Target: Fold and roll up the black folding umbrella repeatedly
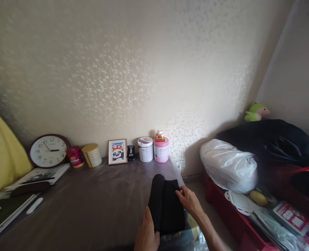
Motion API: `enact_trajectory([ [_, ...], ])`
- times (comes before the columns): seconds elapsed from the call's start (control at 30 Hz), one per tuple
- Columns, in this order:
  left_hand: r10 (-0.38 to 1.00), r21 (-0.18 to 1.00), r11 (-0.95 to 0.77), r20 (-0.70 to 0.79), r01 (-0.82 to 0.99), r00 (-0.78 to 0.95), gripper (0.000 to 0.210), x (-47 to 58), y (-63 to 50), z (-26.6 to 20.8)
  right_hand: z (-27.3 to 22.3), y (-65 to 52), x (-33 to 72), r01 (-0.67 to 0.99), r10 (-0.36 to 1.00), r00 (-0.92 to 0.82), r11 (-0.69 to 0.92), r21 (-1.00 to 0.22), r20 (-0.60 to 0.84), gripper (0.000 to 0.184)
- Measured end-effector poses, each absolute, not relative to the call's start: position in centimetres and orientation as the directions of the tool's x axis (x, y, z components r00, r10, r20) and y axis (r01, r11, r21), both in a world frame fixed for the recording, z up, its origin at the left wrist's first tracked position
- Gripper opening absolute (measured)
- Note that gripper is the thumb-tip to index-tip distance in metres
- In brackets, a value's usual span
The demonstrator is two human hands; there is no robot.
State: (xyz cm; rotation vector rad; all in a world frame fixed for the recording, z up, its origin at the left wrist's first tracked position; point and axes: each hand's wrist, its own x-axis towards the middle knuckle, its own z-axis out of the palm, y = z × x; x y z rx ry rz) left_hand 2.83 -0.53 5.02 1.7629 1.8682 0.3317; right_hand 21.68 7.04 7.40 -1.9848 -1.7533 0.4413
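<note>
A black cloth (173, 209), partly rolled or folded, lies at the right front of the dark table (102, 202). Its left side forms a thick rounded roll, while the right part lies flat. My left hand (147, 232) grips the near left side of the roll, some of its fingers hidden behind the cloth. With thumb and fingers together, my right hand (189, 200) pinches the flat part's right edge. What kind of cloth item this is cannot be made out.
Along the wall stand a clock (49, 150), a red can (75, 157), a yellow-lidded can (92, 155), a panda picture (117, 152), a white tub (145, 150) and a pink tub (161, 152) bearing a figurine. A red box (230, 219) and white bag (229, 165) stand right.
</note>
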Motion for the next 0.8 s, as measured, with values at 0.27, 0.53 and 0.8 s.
enact_trajectory([
  [0.27, 0.966, 0.492, 0.123, -0.258, 0.862, 0.009, 0.074, 3.3, -0.7, 6.2, 8.2, 8.2, 20.9, 0.762, 0.987, 0.124, -0.027, -0.648, 0.105, 0.023],
  [0.53, 0.964, 0.427, 0.113, -0.265, 0.897, 0.005, 0.075, 3.8, -0.8, 6.2, 8.1, 10.5, 16.3, 0.263, 0.992, 0.123, -0.046, -0.964, -0.013, 0.023],
  [0.8, 0.973, 0.452, 0.091, -0.231, 0.887, 0.018, 0.076, 4.0, -0.6, 5.8, 6.2, 11.7, 12.0, 0.414, 0.993, 0.115, -0.076, -0.907, -0.030, 0.026],
])
